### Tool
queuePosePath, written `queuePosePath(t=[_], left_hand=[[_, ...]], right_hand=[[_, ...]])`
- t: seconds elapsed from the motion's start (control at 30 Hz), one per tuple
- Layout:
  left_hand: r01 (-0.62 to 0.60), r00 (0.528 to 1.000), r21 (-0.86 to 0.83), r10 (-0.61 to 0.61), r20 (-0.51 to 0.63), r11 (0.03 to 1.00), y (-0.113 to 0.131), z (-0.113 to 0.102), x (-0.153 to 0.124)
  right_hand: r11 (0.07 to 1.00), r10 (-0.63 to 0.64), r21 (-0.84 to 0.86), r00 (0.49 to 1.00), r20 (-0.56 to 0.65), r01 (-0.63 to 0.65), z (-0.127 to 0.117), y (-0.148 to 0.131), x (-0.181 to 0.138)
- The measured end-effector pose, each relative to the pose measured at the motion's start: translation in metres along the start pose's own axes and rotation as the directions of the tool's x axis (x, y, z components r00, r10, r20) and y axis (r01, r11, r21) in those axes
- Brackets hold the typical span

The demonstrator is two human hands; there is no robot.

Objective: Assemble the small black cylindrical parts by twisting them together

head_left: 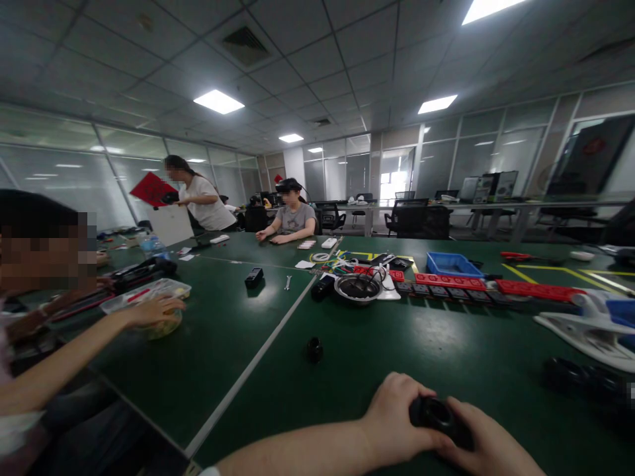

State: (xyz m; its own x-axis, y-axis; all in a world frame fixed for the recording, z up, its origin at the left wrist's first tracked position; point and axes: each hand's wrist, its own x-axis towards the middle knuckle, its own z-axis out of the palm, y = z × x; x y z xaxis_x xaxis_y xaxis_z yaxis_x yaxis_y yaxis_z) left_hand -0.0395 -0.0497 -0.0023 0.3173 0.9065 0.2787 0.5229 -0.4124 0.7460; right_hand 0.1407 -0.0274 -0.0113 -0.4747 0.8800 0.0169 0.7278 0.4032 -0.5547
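At the front of the table, my left hand (397, 416) and my right hand (483, 433) are closed from either side on a black hollow cylindrical part (435, 413). Its round opening faces up toward me. The fingers cover much of it, so its exact kind does not show. A smaller black hollow part (314, 349) stands on the green tabletop, beyond and left of my hands. More black round parts (570, 378) are grouped at the right edge, blurred.
Beyond my hands are a metal bowl (342, 289) with cables, red power strips (536, 291), a blue tray (451, 266), a wrench (288, 283) and a white clothes-iron-like object (580, 330) at right. A co-worker's hand (156, 309) touches a container at left.
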Motion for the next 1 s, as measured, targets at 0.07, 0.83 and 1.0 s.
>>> queuePosePath(t=[0.07,0.83,1.0], left_hand=[[0.055,0.998,0.013,-0.055,-0.024,0.998,0.004,0.000,-0.001],[0.043,0.999,-0.009,-0.043,-0.017,0.999,0.007,-0.001,-0.003],[0.034,0.999,-0.021,-0.034,0.001,0.999,0.006,-0.001,-0.001]], right_hand=[[0.997,0.029,-0.070,0.998,-0.052,-0.032,0.002,-0.009,-0.002],[0.999,-0.032,0.002,0.998,0.057,0.032,-0.013,-0.012,-0.009],[0.994,0.007,-0.105,1.000,-0.011,-0.008,-0.009,-0.019,-0.008]])
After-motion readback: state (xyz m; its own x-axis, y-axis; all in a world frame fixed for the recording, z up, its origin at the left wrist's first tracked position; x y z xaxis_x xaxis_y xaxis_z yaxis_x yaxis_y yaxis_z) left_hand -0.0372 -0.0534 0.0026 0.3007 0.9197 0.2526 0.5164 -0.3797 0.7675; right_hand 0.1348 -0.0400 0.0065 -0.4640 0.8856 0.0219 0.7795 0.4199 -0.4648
